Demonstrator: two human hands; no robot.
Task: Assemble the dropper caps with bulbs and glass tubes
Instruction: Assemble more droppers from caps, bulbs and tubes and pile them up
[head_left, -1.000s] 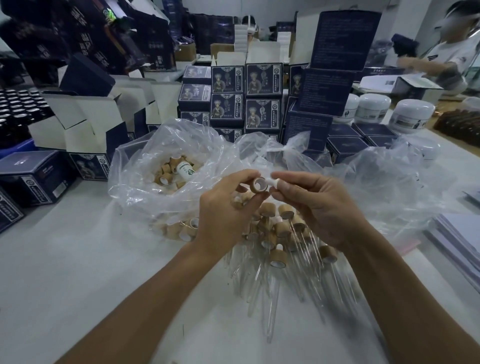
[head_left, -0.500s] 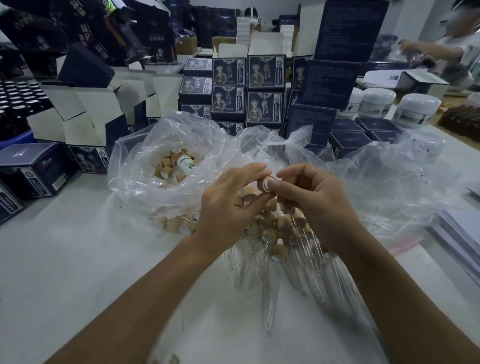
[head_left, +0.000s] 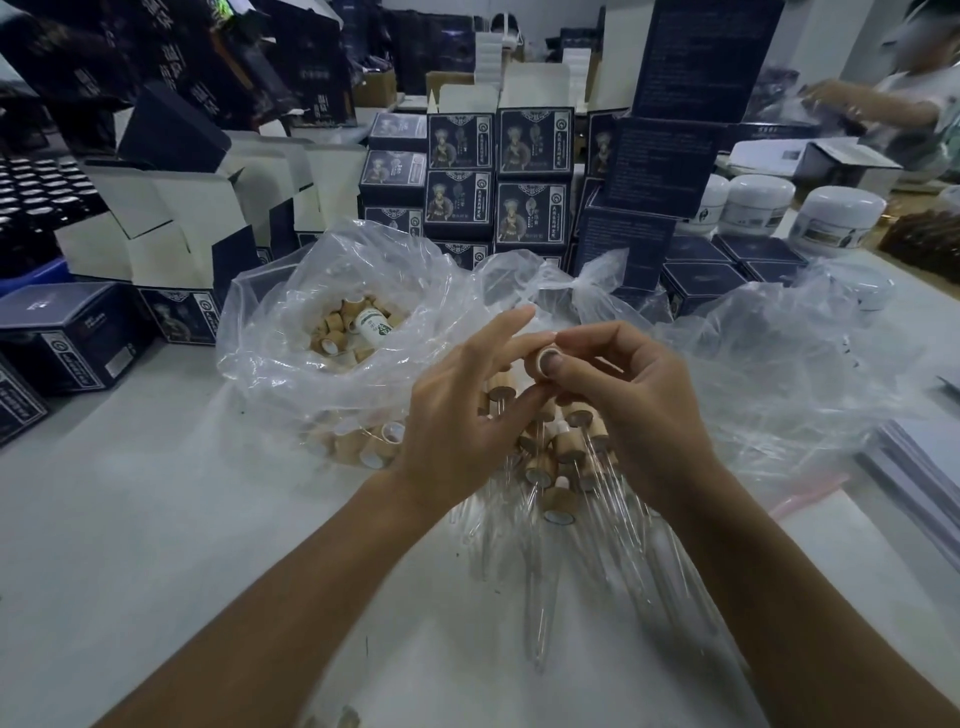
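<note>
Here, both hands are gripping one wooden dropper cap: right hand fingers curled around it, left hand fingers pinching its edge, above finished droppers.

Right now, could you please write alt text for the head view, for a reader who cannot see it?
Both hands, left and right, pinch one wooden cap above a pile of assembled droppers on a white table. Behind lie a clear bag of loose caps and stacked dark boxes.
</note>
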